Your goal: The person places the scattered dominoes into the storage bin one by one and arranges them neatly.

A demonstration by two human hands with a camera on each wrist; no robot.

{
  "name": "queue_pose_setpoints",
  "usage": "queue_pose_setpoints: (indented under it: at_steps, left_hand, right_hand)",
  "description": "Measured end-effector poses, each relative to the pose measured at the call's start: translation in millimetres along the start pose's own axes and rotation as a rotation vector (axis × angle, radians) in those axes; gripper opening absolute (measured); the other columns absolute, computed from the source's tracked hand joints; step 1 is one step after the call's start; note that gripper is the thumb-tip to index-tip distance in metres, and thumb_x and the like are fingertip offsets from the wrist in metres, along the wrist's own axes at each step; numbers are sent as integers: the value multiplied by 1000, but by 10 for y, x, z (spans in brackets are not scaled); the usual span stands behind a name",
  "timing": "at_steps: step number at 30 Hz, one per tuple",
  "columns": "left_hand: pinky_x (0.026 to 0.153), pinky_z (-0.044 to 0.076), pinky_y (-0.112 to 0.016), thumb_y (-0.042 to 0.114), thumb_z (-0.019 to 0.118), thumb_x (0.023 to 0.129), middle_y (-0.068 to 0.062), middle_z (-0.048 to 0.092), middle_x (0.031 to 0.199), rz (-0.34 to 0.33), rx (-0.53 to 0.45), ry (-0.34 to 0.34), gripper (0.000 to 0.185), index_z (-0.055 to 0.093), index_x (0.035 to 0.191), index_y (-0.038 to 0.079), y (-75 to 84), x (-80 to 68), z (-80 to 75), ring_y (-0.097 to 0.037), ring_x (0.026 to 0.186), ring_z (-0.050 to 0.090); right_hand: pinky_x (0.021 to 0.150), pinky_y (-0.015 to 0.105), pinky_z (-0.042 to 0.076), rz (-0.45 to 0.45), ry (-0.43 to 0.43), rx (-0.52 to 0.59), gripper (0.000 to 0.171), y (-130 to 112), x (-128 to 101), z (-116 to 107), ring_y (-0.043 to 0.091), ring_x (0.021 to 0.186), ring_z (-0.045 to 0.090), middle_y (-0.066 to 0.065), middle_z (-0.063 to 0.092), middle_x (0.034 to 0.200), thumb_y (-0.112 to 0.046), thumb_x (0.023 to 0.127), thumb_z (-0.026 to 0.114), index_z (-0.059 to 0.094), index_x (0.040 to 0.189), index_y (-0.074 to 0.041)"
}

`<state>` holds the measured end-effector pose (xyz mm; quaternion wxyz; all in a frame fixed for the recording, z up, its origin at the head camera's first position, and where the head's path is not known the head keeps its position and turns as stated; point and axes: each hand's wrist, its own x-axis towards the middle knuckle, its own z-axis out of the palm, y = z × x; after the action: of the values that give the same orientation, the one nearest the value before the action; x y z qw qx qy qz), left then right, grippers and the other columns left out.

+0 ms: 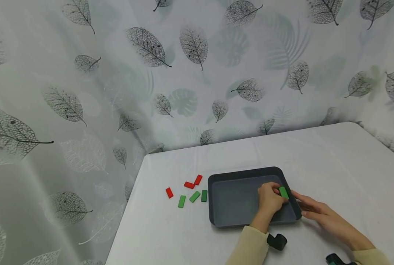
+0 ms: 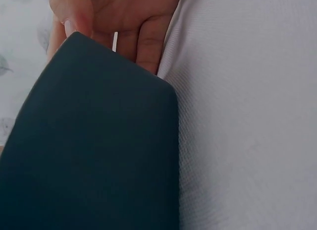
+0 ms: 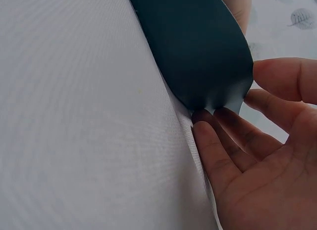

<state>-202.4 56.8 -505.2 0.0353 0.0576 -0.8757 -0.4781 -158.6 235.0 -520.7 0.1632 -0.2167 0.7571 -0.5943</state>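
Note:
My left hand (image 1: 270,198) reaches inside a dark grey rectangular tray (image 1: 231,202). It pinches a small green block (image 1: 284,193) beside the tray's right wall. My right hand (image 1: 327,219) holds the tray's front right corner from outside. In the right wrist view, the thumb (image 3: 280,79) meets the tray's rim, and the other fingers bend against its outer wall (image 3: 198,51). The left wrist view is mostly the tray's front wall (image 2: 99,141), which hides nearly all of my left hand; past the corner shows my right hand (image 2: 121,12).
Left of the tray, on the white cloth (image 1: 160,228), lie three red blocks (image 1: 169,192) and three green blocks (image 1: 194,196), one darker and close to the tray's wall. Leaf-patterned curtains (image 1: 190,84) hang behind the table and along its sides.

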Motion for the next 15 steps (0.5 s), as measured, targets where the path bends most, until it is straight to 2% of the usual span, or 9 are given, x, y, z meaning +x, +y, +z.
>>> queue_pose_setpoints:
  at_steps: [9,15]
  left_hand:
    - [66,37,-12,-1,88,58,7,58,65,34,39,-6,34,76,87,12,2,5,-20,1,69,45]
    - [66,41,-12,-3,88,58,6,60,67,40,-8,0,39,76,92,11,-8,-5,-49,1,68,49]
  right_hand:
    - [87,9,42,10,-3,5,59,-1,10,-13,-22,117,40,-40,34,138,-15,102,49,24,153,-1]
    - [87,9,41,9,-9,6,59,-6,10,1,-23,117,40,-41,34,138,-15,102,48,24,153,0]
